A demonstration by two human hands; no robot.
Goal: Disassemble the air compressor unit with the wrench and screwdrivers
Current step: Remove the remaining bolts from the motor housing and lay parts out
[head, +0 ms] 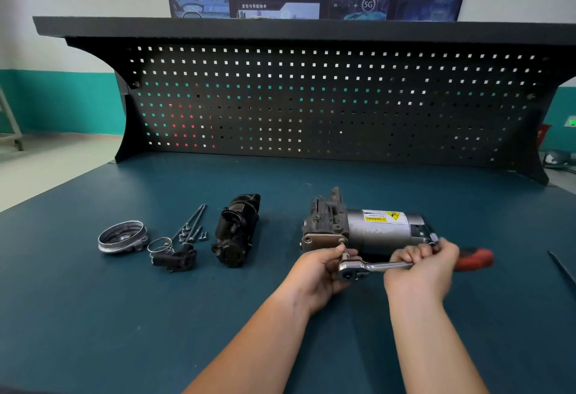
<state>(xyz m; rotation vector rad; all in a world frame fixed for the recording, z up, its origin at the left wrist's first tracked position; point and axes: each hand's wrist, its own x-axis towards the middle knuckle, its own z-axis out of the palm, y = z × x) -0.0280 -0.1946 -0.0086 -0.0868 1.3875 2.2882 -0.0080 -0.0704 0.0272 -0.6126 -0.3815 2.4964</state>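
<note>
The air compressor unit [374, 231] is lying on its side near the middle of the blue workbench [218, 315], with its plate end turned toward the left. Both hands are working 1 ratchet wrench [374, 266]. The left hand [318, 272] is wrapping its fingers round the head, seemingly steadying the socket on a fastener at the plate's near corner. The right hand [420, 266] is clenching the steel shaft, with the red grip poking out beyond it. That split looks meant to stop the socket slipping as the handle swings. Removed parts are sitting well apart to the left: a metal ring [121, 236], long bolts [193, 222] and a black housing [237, 228]. This is leaving open bench in front for the handle's arc. A thin dark tool [561, 266] is lying near the right edge, and I'd guess a wide swing could reach it.
</note>
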